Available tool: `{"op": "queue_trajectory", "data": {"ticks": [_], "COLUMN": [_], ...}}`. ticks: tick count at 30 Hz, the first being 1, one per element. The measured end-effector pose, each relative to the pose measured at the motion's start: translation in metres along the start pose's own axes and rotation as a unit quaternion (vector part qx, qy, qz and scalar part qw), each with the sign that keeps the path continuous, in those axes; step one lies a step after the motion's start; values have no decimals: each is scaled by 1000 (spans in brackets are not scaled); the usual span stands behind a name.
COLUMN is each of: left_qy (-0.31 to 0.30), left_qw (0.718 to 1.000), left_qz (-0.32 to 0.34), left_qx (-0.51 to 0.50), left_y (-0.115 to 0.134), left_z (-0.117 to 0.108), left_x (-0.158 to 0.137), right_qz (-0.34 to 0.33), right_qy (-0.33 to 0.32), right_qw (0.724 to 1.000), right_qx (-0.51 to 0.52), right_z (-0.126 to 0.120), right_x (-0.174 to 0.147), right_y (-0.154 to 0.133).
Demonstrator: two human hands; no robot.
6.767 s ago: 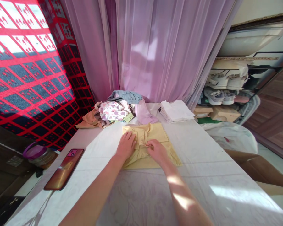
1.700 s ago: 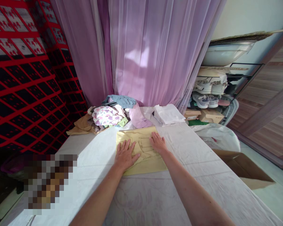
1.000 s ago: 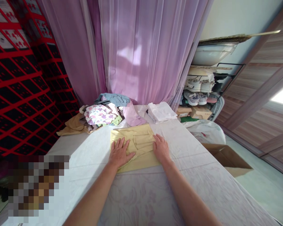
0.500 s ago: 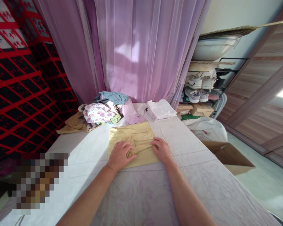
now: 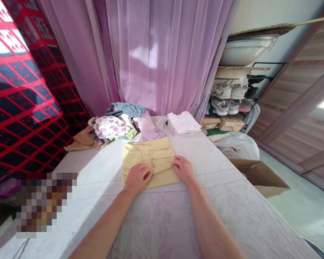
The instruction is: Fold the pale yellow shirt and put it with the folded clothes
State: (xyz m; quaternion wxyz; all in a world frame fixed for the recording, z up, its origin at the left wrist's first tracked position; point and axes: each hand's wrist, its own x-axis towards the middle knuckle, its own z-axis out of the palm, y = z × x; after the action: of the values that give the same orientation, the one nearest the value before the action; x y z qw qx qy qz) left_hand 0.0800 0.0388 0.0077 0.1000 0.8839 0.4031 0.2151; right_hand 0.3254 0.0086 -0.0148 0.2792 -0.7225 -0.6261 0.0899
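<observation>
Squaring up a fold, we're guessing: our left hand (image 5: 137,177) is resting half-curled on the yellow garment (image 5: 158,157) on the table (image 5: 162,223), our right hand (image 5: 184,169) sitting narrow at its right edge, pinching or not we can't tell; next move's probably needing level edges.

Yellow garment (image 5: 162,163); purple curtain (image 5: 162,54); red-gridded dark cover (image 5: 18,86).
</observation>
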Motion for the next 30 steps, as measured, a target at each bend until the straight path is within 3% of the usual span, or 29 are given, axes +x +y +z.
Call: {"op": "queue_trajectory", "data": {"ticks": [10, 16, 21, 27, 30], "left_qy": [-12, -6, 6, 17, 17], "left_qw": [1000, 999, 998, 998, 998], "left_qz": [-5, -9, -16, -14, -16], "left_qx": [-15, -31, -56, -64, -61], "left_y": [1, 3, 2, 1, 0], "left_z": [1, 1, 4, 7, 8], "left_x": [-2, -3, -5, -7, -8], "right_qz": [-37, 34, 73, 53, 61], "right_qy": [-40, 51, 8, 34, 12], "right_qw": [998, 996, 991, 990, 988], "right_qx": [2, -68, -110, -124, -145], "right_z": [-7, -3, 0, 0, -3], "right_x": [0, -3, -4, -2, -1], "right_y": [8, -2, -5, -4, -4]}}
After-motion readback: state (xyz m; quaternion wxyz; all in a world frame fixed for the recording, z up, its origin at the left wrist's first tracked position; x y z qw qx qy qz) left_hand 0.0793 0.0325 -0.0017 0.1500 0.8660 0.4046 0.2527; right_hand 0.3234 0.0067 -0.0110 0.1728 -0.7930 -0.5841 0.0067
